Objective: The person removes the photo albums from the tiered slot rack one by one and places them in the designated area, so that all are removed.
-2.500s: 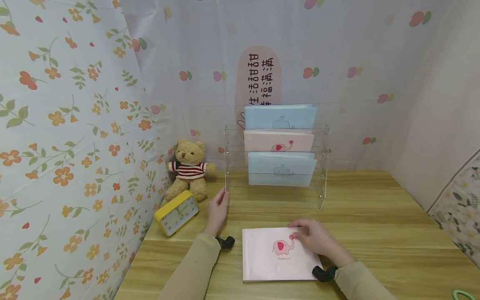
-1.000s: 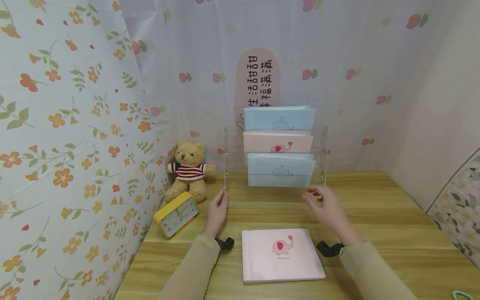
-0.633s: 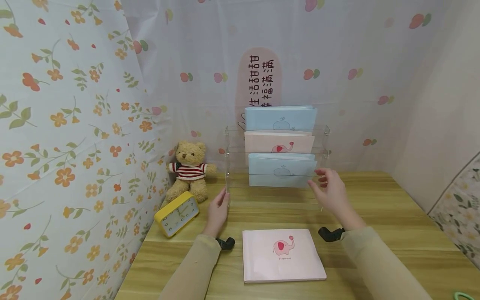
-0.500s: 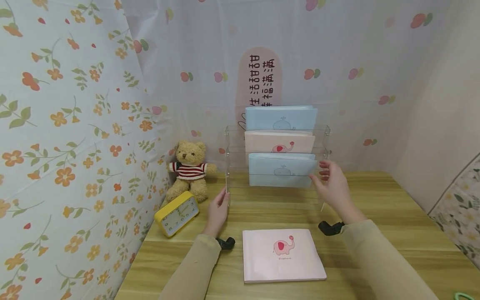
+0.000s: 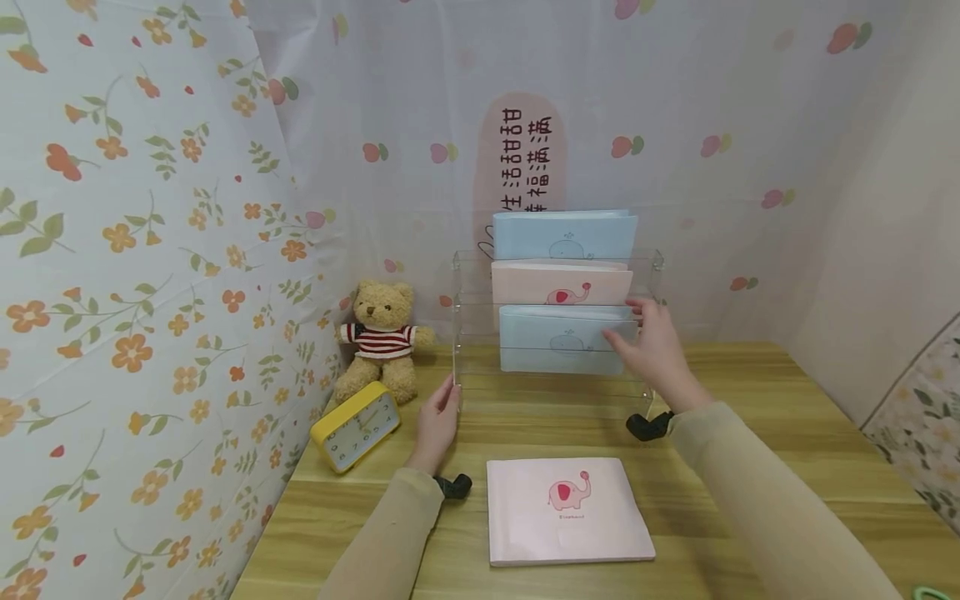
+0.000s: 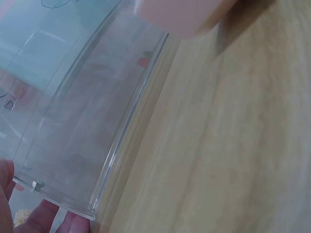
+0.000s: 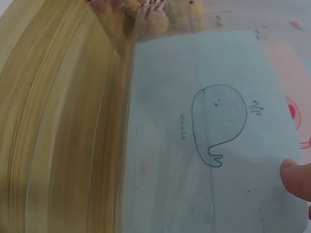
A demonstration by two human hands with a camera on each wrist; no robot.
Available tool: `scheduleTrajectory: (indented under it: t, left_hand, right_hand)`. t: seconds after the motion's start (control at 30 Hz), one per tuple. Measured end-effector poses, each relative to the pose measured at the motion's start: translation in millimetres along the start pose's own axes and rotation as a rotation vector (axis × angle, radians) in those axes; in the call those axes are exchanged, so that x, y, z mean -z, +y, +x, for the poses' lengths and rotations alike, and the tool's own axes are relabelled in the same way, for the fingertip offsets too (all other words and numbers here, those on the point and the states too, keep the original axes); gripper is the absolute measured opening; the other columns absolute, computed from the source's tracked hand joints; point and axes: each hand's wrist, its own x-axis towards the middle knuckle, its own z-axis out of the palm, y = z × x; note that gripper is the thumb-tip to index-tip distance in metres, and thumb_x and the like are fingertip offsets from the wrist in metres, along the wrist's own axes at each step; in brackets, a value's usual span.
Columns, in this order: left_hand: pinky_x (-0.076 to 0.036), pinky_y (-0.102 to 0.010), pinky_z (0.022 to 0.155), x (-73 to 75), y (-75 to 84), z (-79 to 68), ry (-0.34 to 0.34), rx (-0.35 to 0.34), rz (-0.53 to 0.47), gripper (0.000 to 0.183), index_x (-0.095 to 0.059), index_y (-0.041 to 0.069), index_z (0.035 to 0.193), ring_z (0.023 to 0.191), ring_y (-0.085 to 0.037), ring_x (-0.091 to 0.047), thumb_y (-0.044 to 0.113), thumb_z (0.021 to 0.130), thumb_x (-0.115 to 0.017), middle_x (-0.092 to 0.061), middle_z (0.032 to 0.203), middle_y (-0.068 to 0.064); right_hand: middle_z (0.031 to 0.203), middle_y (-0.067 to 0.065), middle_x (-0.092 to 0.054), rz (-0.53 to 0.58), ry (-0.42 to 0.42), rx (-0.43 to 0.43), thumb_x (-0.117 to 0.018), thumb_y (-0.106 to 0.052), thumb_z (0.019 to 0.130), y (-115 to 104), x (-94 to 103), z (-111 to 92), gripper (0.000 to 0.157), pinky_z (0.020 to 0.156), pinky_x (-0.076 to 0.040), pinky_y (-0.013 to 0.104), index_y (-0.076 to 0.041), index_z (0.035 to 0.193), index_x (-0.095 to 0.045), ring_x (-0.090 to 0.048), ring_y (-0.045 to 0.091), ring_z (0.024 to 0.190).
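Observation:
A clear acrylic tiered rack (image 5: 455, 333) stands on the table, holding a blue whale booklet (image 5: 532, 342) in front, a pink elephant booklet (image 5: 517, 283) behind it and another blue booklet (image 5: 525, 233) at the back. My left hand (image 5: 435, 427) grips the rack's left side panel; in the left wrist view its fingers (image 6: 41, 218) curl behind the panel. At the front blue booklet's upper right corner, my right hand (image 5: 660, 350) pinches it, with the thumb (image 7: 294, 177) on its cover and the fingers partly hidden behind.
Another pink elephant booklet (image 5: 570, 533) lies flat on the table in front of the rack. To the left are a yellow alarm clock (image 5: 355, 427) and a teddy bear (image 5: 380, 337). Part of a green ring-shaped thing (image 5: 930, 592) shows at the lower right edge.
My right hand has left the flat pink booklet and moved up and forward to the front blue booklet, where it now pinches the corner. The left hand has stayed at the rack.

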Motion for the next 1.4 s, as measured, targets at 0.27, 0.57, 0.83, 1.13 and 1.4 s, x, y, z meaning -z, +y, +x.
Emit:
scheduleTrajectory:
  t: [0.27, 0.57, 0.83, 1.13, 1.4]
  left_hand:
    - [-0.048, -0.056, 0.126, -0.2, 5.3, 0.9, -0.007, 0.008, 0.008, 0.047, -0.063, 0.018, 0.158, 0.151, -0.036, -0.058, 0.035, 0.114, -0.062, -0.063, 0.16, -0.013]
    - [-0.049, -0.056, 0.125, 0.0, 2.9, 0.6, -0.013, -0.006, 0.004, 0.046, -0.062, 0.017, 0.158, 0.15, -0.037, -0.059, 0.034, 0.115, -0.061, -0.063, 0.16, -0.013]
    - [-0.048, -0.056, 0.126, -0.7, 2.8, 0.0, -0.025, -0.005, -0.016, 0.046, -0.062, 0.018, 0.158, 0.151, -0.037, -0.058, 0.033, 0.115, -0.061, -0.062, 0.16, -0.014]
    - [-0.049, -0.056, 0.125, -1.7, 0.7, -0.6, -0.019, -0.012, -0.003, 0.046, -0.063, 0.018, 0.158, 0.151, -0.036, -0.059, 0.033, 0.115, -0.062, -0.064, 0.159, -0.013]
    - [-0.048, -0.056, 0.126, 0.4, 1.7, -1.1, -0.005, 0.002, -0.016, 0.044, -0.063, 0.018, 0.157, 0.151, -0.037, -0.058, 0.03, 0.115, -0.061, -0.062, 0.16, -0.013]
  right_hand:
    - [0.151, 0.031, -0.045, 0.047, 0.041, -0.019, -0.081, -0.025, 0.102, 1.9, -0.2, 8.7, 0.065, 0.111, -0.054, 0.066, -0.001, 0.153, -0.049, -0.056, 0.05, 0.132]
    - [0.152, 0.023, -0.063, 0.086, -0.012, 0.056, -0.082, -0.015, 0.101, 8.3, -11.1, 17.2, 0.045, 0.128, -0.036, 0.07, -0.007, 0.142, -0.065, -0.051, 0.047, 0.149]
    - [0.158, 0.02, -0.06, 0.09, -0.034, 0.002, -0.079, -0.012, 0.103, 1.3, -18.4, 16.8, 0.031, 0.13, -0.031, 0.074, -0.011, 0.133, -0.074, -0.045, 0.047, 0.156]
    - [0.14, 0.02, -0.068, 0.157, 0.105, 0.008, -0.078, 0.0, 0.099, -8.8, -27.7, 15.2, 0.017, 0.117, -0.045, 0.063, -0.005, 0.116, -0.079, -0.055, 0.044, 0.143]
    - [0.109, 0.021, -0.066, 0.178, 0.292, 0.153, -0.077, 0.007, 0.096, -36.5, -26.2, 8.0, 0.012, 0.101, -0.046, 0.044, 0.002, 0.106, -0.08, -0.061, 0.042, 0.118]
